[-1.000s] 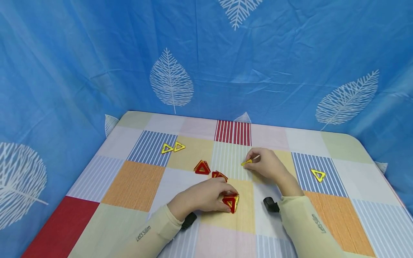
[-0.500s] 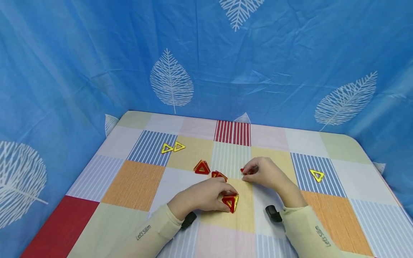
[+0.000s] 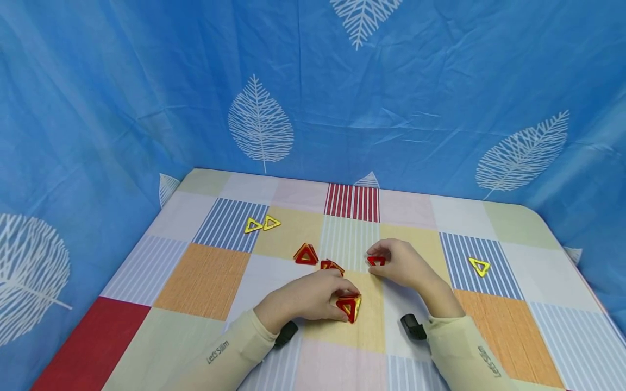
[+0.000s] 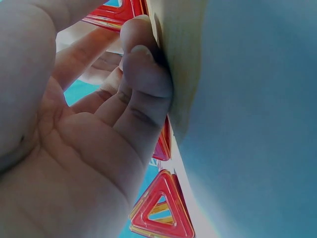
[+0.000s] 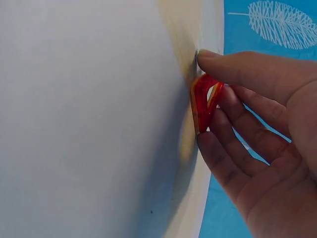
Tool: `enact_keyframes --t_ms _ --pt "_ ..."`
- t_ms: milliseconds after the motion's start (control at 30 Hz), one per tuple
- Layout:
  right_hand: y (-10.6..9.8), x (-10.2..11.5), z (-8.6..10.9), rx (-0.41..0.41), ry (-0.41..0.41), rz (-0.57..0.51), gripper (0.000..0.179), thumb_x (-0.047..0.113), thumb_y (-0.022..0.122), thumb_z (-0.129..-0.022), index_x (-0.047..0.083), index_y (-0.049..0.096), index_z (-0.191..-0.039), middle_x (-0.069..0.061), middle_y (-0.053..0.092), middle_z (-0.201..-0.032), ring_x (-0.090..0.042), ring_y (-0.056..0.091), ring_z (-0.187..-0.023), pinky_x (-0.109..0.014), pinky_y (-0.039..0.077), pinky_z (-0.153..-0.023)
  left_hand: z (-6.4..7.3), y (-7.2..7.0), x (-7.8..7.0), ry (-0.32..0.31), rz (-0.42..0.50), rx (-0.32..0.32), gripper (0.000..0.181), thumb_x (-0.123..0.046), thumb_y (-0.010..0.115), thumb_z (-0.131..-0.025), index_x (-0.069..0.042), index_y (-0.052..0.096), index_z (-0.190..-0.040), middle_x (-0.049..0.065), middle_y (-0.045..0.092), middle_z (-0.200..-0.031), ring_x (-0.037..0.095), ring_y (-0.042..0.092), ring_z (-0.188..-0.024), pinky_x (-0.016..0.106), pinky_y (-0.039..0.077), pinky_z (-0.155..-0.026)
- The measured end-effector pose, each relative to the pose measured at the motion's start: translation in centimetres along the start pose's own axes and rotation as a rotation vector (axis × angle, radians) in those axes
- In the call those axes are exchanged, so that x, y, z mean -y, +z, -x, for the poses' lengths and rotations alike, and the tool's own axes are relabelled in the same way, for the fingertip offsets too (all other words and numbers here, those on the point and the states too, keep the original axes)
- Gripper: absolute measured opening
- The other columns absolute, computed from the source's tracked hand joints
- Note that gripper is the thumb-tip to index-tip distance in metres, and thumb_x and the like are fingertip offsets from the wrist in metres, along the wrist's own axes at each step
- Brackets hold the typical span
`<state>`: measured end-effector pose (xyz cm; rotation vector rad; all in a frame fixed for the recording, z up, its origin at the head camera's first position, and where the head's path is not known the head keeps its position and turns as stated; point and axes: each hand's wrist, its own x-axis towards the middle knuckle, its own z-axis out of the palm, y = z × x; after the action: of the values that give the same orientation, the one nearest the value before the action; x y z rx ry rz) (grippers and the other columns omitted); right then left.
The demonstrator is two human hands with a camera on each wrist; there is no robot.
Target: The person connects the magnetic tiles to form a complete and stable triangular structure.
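My left hand (image 3: 310, 297) holds a small pyramid (image 3: 347, 308) of red and yellow magnetic triangle tiles, its thumb and fingers on either side. A red corner of this pyramid (image 4: 116, 14) shows at the top of the left wrist view. Farther right, my right hand (image 3: 401, 262) grips a red triangle tile (image 3: 376, 261) between thumb and fingers, close over the table. Yellow-orange shows along the edges of that red tile (image 5: 200, 104) in the right wrist view. Just beyond my left hand stands another red and yellow tile build (image 3: 332, 266), partly hidden by the knuckles.
A second pyramid (image 3: 306, 254) of red tiles with yellow edges stands behind. Two yellow triangles (image 3: 253, 225) lie side by side at the back left. One more yellow triangle (image 3: 480, 266) lies on the right. The patchwork cloth (image 3: 195, 279) meets a blue curtain (image 3: 313, 108) behind.
My right hand has come slightly nearer; between its fingers a yellow tile edge showed earlier, and now a red triangle face shows. My left hand and its pyramid have stayed in place.
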<state>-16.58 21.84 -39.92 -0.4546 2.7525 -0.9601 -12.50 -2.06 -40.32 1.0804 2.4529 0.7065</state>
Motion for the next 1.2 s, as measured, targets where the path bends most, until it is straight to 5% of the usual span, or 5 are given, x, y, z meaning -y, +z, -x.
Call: enact_keyframes --t_ms 433,767,1033,1200 --pt "0.3 0.4 1.4 -0.031 0.012 -0.172 0.021 0.007 0.086 -0.079 0.007 0.072 -0.093 -0.001 0.068 -0.094 -0.021 0.068 -0.09 -0.038 0.055 -0.082 -0.4 -0.3 -0.1 0.027 -0.061 -0.014 0.046 -0.032 0.081 -0.087 -0.018 0.071 -0.13 -0.011 0.054 -0.078 0.005 0.039 -0.069 0.02 0.034 -0.06" --pt "1.2 -0.1 2.8 0.009 -0.015 -0.414 0.024 0.003 0.085 -0.079 0.002 0.071 -0.097 -0.011 0.07 -0.098 -0.027 0.07 -0.097 -0.031 0.056 -0.08 -0.4 -0.2 -0.5 -0.049 -0.086 -0.045 0.047 -0.037 0.081 -0.086 -0.018 0.072 -0.128 -0.011 0.055 -0.081 0.005 0.042 -0.069 0.021 0.038 -0.061" --pt "1.4 -0.3 3.4 0.027 -0.075 -0.396 0.023 0.007 0.088 -0.076 0.005 0.073 -0.094 -0.007 0.07 -0.095 -0.025 0.068 -0.094 -0.036 0.055 -0.084 -0.3 0.0 -0.7 -0.074 -0.116 -0.057 0.047 -0.037 0.08 -0.087 -0.016 0.071 -0.128 -0.007 0.06 -0.083 0.005 0.04 -0.066 0.022 0.036 -0.057" --pt "1.5 -0.6 3.5 0.085 -0.124 -0.404 0.023 0.006 0.089 -0.075 0.006 0.073 -0.092 -0.008 0.07 -0.096 -0.022 0.067 -0.091 -0.035 0.054 -0.085 -0.3 0.0 -0.8 -0.081 -0.16 -0.07 0.045 -0.038 0.079 -0.088 -0.016 0.072 -0.127 0.001 0.069 -0.102 0.003 0.049 -0.072 0.022 0.043 -0.064"
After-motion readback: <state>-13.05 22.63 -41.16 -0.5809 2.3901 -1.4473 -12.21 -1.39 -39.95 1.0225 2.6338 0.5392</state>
